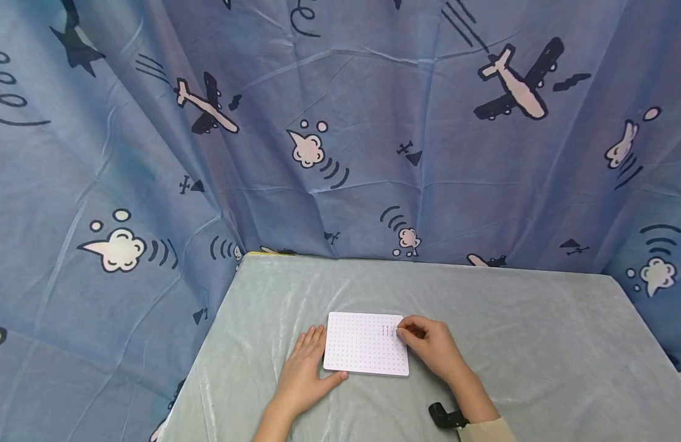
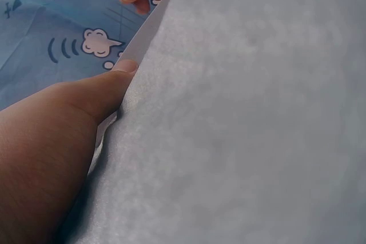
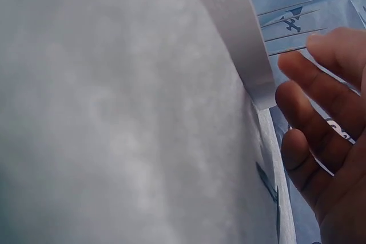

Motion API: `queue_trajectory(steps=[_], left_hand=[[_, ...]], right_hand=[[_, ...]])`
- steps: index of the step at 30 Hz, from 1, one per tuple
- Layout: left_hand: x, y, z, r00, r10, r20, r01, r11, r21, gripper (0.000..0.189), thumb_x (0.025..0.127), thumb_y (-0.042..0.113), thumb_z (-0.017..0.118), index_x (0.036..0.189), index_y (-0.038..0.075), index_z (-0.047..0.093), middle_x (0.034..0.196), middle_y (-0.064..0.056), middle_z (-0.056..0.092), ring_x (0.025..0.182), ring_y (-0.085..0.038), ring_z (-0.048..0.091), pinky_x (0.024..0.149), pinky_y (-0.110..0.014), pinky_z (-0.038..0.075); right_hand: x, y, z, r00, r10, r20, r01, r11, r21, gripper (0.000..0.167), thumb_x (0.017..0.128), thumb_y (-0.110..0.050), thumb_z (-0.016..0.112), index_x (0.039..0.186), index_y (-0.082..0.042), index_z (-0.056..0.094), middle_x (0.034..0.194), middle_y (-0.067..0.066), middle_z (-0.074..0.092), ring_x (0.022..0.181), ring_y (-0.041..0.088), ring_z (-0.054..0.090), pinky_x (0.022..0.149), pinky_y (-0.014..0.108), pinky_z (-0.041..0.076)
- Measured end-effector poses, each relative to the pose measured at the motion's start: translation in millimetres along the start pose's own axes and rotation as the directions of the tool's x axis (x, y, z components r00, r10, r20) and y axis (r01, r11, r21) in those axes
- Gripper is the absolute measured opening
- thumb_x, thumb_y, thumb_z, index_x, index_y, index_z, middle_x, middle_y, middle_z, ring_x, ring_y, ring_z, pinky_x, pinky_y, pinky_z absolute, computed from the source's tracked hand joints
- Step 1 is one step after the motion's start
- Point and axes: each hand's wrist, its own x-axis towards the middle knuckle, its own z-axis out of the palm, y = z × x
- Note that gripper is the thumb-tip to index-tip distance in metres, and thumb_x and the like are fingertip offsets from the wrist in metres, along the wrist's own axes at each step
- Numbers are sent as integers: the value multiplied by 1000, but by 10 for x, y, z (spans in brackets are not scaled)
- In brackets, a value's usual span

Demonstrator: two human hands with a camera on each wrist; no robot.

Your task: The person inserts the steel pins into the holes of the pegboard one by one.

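Observation:
A white board (image 1: 362, 353) with a grid of small holes lies on the grey cloth. Several thin needle-like pins (image 1: 387, 330) stand upright near its back right corner; in the right wrist view the pins (image 3: 294, 35) project from the board's face. My right hand (image 1: 431, 347) pinches the endmost pin (image 3: 286, 51) between thumb and index finger, its other fingers curved loosely. Whether that pin's foot is fully seated, I cannot tell. Flat on the cloth, my left hand (image 1: 304, 374) braces the board's left side with straight fingers, and its thumb (image 2: 126, 67) touches the front edge.
Grey velvety cloth (image 1: 539, 344) covers the table. A blue curtain (image 1: 362, 184) with printed planes and clouds hangs behind and at the sides. A black device (image 1: 446, 417) sits at the right wrist. Dark slender shapes (image 3: 266, 181) show on the cloth below the right hand.

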Motion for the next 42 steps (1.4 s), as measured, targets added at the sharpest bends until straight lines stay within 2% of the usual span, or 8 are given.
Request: queue_trajectory(steps=[6,14,21,33,42], left_hand=[[-12,2,-2,1000,15,-25,-15,1000,9,112,90,78,72,167,2,43,172,-15,40,164,-28,29,138,-44,17],[-11,9,-14,999,27,-29,-26,1000,6,110,90,76,74,166,1,45,171,-16,42,164,-30,30,138,-43,16],[-10,16,-3,1000,23,-15,-23,1000,12,112,90,78,71,166,1,44,172,-15,40,164,-28,29,138,-41,15],[20,16,-28,999,42,-32,-40,999,36,109,90,73,76,165,0,45,172,-15,42,164,-29,30,138,-41,17],[7,21,-13,999,32,-18,-31,999,38,110,90,75,74,165,1,44,172,-15,41,164,-28,29,138,-41,17]], right_hand=[[8,4,-18,1000,-6,16,7,999,-35,14,94,-6,87,100,-17,82,84,-8,69,75,13,60,63,25,52],[11,26,-121,1000,8,-6,-8,998,-67,26,91,-4,87,116,-8,81,98,-1,76,80,15,62,66,27,54],[-28,132,-270,999,43,-29,-46,991,-122,36,91,-9,89,125,-3,78,105,4,77,84,17,62,68,28,53],[-92,234,-501,997,41,-61,-55,965,-256,35,89,-12,91,119,0,79,100,5,71,85,20,58,73,37,52],[-145,299,-574,993,121,-16,-120,941,-317,25,89,-16,90,107,-2,79,94,3,69,85,21,60,77,43,55]])
